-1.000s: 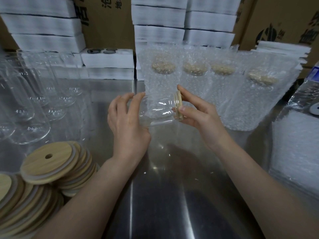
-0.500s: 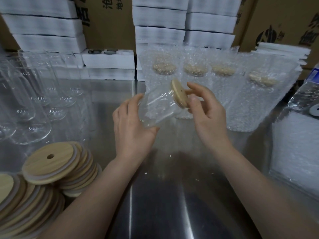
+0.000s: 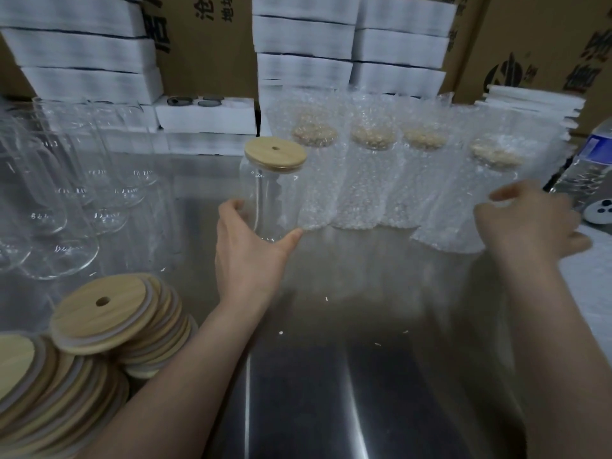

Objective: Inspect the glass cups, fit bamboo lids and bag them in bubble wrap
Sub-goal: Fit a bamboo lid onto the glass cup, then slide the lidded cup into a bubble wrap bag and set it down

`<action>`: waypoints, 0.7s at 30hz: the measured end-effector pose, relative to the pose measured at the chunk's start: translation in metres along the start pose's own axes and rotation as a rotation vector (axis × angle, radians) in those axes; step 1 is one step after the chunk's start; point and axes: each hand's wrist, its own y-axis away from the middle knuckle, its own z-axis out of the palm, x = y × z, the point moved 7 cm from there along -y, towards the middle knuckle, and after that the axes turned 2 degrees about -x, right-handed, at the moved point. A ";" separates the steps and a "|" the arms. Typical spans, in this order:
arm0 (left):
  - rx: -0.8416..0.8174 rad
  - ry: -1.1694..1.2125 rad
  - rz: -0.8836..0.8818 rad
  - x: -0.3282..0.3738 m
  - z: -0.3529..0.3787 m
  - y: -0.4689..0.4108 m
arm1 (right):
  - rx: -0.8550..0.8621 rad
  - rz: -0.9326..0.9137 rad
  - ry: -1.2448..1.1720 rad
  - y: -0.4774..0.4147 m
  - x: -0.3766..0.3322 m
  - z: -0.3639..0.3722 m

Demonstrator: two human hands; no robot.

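the glass cup (image 3: pixel 268 200) is now standing upright instead of lying tilted between both hands as it was half a second ago. the bamboo lid (image 3: pixel 275 153) is sitting flat across its mouth, straw hole facing up, and no gap is showing at the rim. the left hand (image 3: pixel 251 256) is doing all the holding, its grip wrapping the lower part of the cup, thumb on one side and fingers on the other, with the base just above or on the bench (image 3: pixel 364 359); which of the two i cannot tell.

the right hand (image 3: pixel 526 223) is no longer pressing the lid. it is swinging out to the right, blurred by the motion, its grip loose and spread with nothing showing in it. it is hovering near the end of the row of bagged cups (image 3: pixel 371 180) and beside the pile of flat bubble wrap (image 3: pixel 596 286).

so the lidding step for this cup is looking finished, and the work is probably turning to bagging, with the right hand likely going for a fresh bag. the cup is staying near the middle of the bench, just in front of the bagged row. the unlidded glasses (image 3: pixel 66 200) and the stack of spare lids (image 3: pixel 109 313) are waiting on the left.
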 end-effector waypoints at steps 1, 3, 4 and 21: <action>0.002 0.004 -0.009 -0.001 0.000 -0.001 | -0.040 0.049 0.024 -0.003 0.009 0.000; 0.004 0.017 -0.027 -0.003 -0.001 -0.001 | -0.139 0.127 0.071 -0.009 0.025 0.001; 0.003 0.023 -0.036 -0.004 0.000 -0.001 | -0.195 0.154 0.085 -0.011 0.032 0.003; 0.001 0.046 -0.075 -0.008 0.001 -0.003 | -0.516 0.112 0.465 -0.022 0.054 0.020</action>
